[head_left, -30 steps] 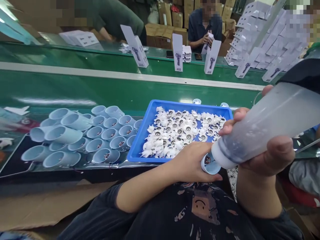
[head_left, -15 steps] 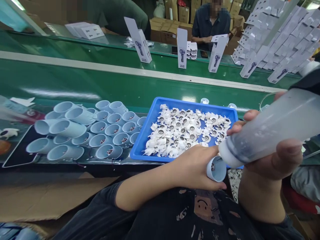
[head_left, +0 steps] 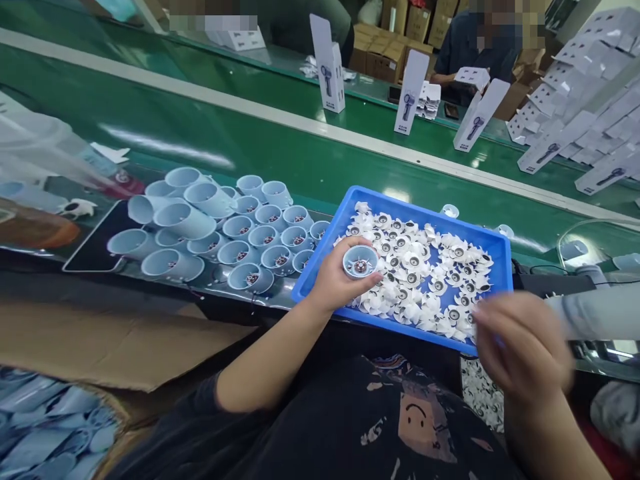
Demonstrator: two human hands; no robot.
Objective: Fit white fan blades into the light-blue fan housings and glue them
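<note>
My left hand (head_left: 337, 275) is wrapped round a light blue cylindrical housing (head_left: 354, 272) with its open end up; a small reddish-brown and metallic part sits inside. It holds the housing over the left side of a blue tray (head_left: 504, 267) full of white fan blades (head_left: 413, 260). My right hand (head_left: 525, 347) is at the tray's right front corner, smeared by motion with its fingers bent; whether they hold anything does not show. Just behind it, partly cut off by the right edge, is a whitish translucent cylinder (head_left: 605, 312).
Several light blue housings (head_left: 250, 277) lie stacked left of the tray. A box of more housings (head_left: 45, 420) is at the lower left. Across the green bench, printed white cartons (head_left: 413, 93) stand upright, and a co-worker's sleeve (head_left: 453, 43) shows behind them.
My left hand has raised the housing from in front of the tray to above its left side. My right hand no longer grips the translucent cylinder. The view has shifted and tilted.
</note>
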